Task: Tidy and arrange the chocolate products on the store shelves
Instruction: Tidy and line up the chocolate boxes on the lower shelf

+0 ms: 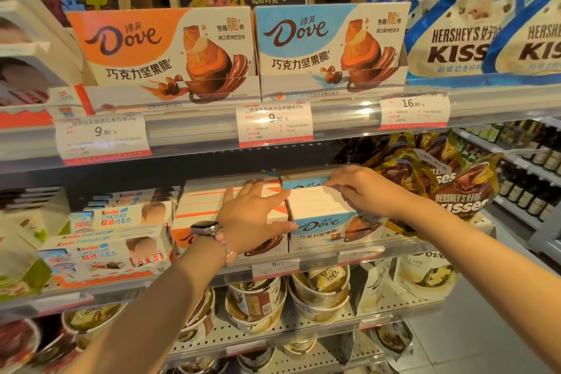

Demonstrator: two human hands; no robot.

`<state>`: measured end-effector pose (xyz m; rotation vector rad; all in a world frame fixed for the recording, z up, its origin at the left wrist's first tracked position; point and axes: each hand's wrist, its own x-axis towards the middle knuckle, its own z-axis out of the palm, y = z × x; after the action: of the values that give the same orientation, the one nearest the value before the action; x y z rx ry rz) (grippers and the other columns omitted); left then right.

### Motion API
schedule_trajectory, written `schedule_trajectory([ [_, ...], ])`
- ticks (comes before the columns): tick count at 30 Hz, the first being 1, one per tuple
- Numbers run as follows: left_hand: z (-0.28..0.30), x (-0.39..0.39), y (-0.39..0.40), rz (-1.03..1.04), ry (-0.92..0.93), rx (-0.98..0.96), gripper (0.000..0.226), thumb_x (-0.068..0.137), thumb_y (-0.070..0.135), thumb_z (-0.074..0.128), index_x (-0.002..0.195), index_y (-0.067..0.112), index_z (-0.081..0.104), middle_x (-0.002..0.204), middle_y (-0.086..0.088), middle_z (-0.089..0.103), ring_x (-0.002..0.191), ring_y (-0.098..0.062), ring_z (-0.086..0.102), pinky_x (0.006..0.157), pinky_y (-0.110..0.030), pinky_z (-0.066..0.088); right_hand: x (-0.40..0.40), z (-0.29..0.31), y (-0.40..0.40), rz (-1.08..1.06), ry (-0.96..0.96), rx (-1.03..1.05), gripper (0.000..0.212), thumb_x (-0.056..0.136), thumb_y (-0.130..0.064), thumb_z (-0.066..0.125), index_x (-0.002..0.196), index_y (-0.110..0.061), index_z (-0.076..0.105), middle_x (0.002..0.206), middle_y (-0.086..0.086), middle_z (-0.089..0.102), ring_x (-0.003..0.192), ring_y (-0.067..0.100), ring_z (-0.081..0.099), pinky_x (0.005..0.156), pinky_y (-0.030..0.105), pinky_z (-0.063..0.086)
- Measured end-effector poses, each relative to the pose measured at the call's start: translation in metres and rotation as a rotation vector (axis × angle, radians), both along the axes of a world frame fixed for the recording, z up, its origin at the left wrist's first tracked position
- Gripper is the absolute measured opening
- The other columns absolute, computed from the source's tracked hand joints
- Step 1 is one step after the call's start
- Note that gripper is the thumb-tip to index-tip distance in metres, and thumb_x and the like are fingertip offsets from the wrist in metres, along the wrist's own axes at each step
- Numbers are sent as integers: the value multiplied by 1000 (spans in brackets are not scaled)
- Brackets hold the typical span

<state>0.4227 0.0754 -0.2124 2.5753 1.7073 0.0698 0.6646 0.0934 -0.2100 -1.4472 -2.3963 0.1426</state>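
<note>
Landmark: the pale-blue cardboard Dove display tray (331, 218) on the middle shelf, packed with thin white-edged chocolate boxes.
Your left hand (253, 212): fingers spread flat, gripping nothing, on the orange Dove tray (206, 206) just left of the landmark, thumb against the blue front.
Your right hand (361, 190): fingertips curled on the rear box tops; whether it pinches one, you cannot tell.
Risk: pushing hard could tip boxes backward, or shove the landmark into the gold Hershey's Kisses bags (449, 179) just right.
</note>
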Motion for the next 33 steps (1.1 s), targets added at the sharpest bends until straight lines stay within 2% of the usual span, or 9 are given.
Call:
schedule_trajectory([
  [3, -4, -2, 0, -4, 22, 84, 67, 86, 68, 34, 145, 43, 14, 157, 3, 12, 144, -23, 9, 114, -46, 10, -15, 1, 7, -28, 59, 139, 35, 94, -10, 45, 124, -13, 60, 125, 5, 58, 114, 17, 52, 93, 16, 36],
  [5, -10, -3, -1, 16, -6, 174, 67, 85, 70, 31, 145, 41, 18, 154, 3, 20, 140, -20, 17, 112, -41, 16, -35, 5, 12, -2, 109, 144, 34, 94, -13, 46, 125, -13, 59, 124, 5, 59, 116, 16, 52, 98, 23, 39],
  [9, -19, -4, 0, 14, -54, 307, 67, 84, 72, 28, 140, 36, 30, 145, 6, 33, 133, -16, 29, 107, -35, 25, -74, 12, 29, 107, 103, 84, 31, 96, -17, 48, 123, -12, 60, 123, 6, 58, 116, 17, 50, 95, 22, 35],
  [14, -23, -5, 3, 15, -59, 310, 64, 84, 71, 32, 139, 37, 34, 145, 6, 35, 133, -16, 30, 108, -35, 25, -103, 12, 50, 51, 94, -107, 30, 100, -21, 40, 122, -17, 60, 128, 6, 49, 117, 19, 45, 100, 32, 37],
  [16, -23, -5, 2, 23, -61, 316, 64, 84, 71, 33, 138, 38, 34, 145, 6, 35, 133, -15, 30, 108, -35, 25, -109, 14, 53, 42, 87, -169, 29, 99, -25, 42, 119, -18, 61, 125, 5, 50, 114, 19, 47, 99, 34, 40],
  [20, -25, -4, 1, 32, -38, 346, 68, 82, 74, 29, 140, 38, 34, 146, 5, 37, 133, -17, 31, 108, -35, 24, -114, 16, 56, 51, 144, -247, 26, 94, -28, 54, 116, -16, 62, 116, 1, 55, 105, 17, 51, 93, 29, 43],
  [26, -25, -5, 0, 28, -11, 348, 67, 84, 72, 29, 142, 38, 30, 148, 5, 34, 135, -17, 28, 108, -33, 24, -120, 23, 65, 8, 217, -419, 29, 90, -24, 61, 115, -9, 63, 108, 3, 62, 84, 9, 56, 68, 13, 45],
  [29, -25, -6, 1, 26, -15, 325, 67, 84, 72, 30, 141, 38, 31, 147, 6, 34, 135, -17, 28, 109, -35, 23, -124, 26, 68, -8, 124, -396, 32, 91, -23, 61, 119, -8, 62, 114, 5, 62, 88, 11, 55, 73, 16, 44],
  [33, -24, -5, 3, 26, -16, 295, 66, 84, 72, 32, 141, 38, 31, 147, 5, 34, 135, -17, 27, 109, -37, 23, -128, 25, 66, -16, 85, -329, 27, 91, -21, 60, 114, -8, 65, 112, 8, 64, 89, 14, 56, 74, 20, 47],
])
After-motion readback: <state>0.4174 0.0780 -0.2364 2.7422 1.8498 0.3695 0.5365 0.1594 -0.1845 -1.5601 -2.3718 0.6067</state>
